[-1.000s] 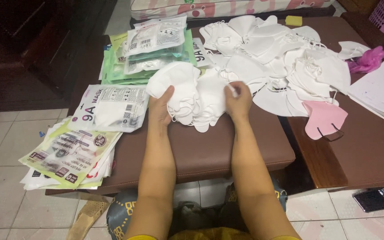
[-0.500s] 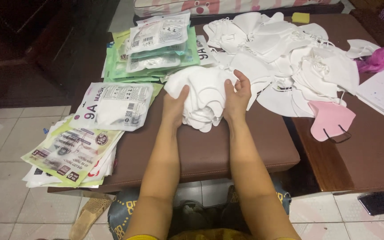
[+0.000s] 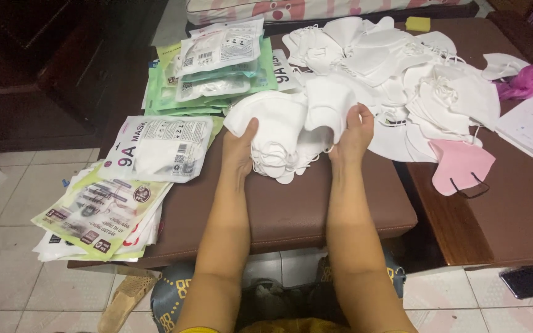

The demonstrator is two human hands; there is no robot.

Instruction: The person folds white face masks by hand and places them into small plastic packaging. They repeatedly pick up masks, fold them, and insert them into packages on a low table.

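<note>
Head view, looking down: we see both bare hands gripping a stack of soft white folded fabric face masks [image 3: 285,135] at the centre of the frame, resting on the brown padded table [image 3: 291,209]. The left hand [image 3: 240,148] clasps the stack's left side, thumb on top, fingers curled under. The right hand [image 3: 354,132] pinches the right side, fingers closed around a fold.

We judge the stack light, limp and springy. The layers could slide apart, so squeezing it from both sides, as here, seems the surest hold. Thin ear loops dangle at its lower edge and might snag.

The masks look plain white, curved and nested unevenly. A loose heap of similar white masks [image 3: 402,74] spreads across the upper right. A single pink mask [image 3: 461,163] lies at the right. Green and white printed plastic packets [image 3: 211,68] sit at upper left, and more flat packets [image 3: 155,148] at left.
</note>
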